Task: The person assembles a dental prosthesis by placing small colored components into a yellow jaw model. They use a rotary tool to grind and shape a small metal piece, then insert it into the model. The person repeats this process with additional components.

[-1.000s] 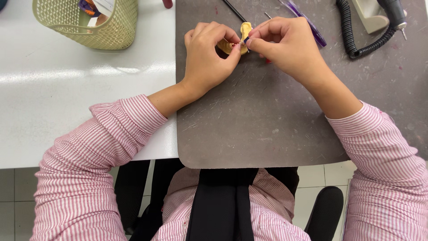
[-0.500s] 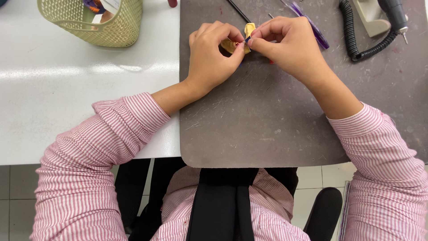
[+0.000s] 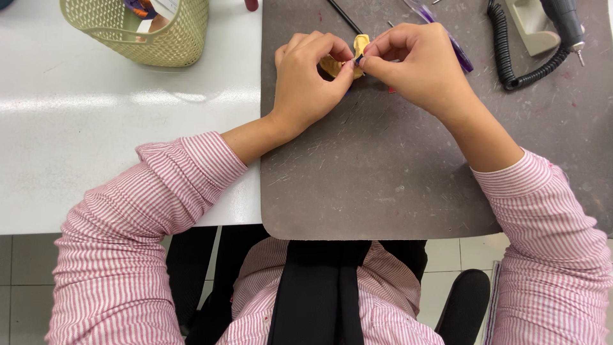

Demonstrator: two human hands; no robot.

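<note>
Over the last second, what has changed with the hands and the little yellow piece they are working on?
Almost nothing. Both hands, left hand and right hand, keep pinching the small yellow piece over the grey mat, with no clear shift in grip. The whole scene sits slightly further right in the picture, so the head seems to have moved a little. The basket and the coiled cord stay put.

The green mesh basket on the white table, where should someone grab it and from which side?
Judging from its pose, grip the green mesh basket by its open top rim, from above on the near side. It stands upright on the white table, away from both hands, and the rim looks like its firmest edge; things inside block the middle.
</note>
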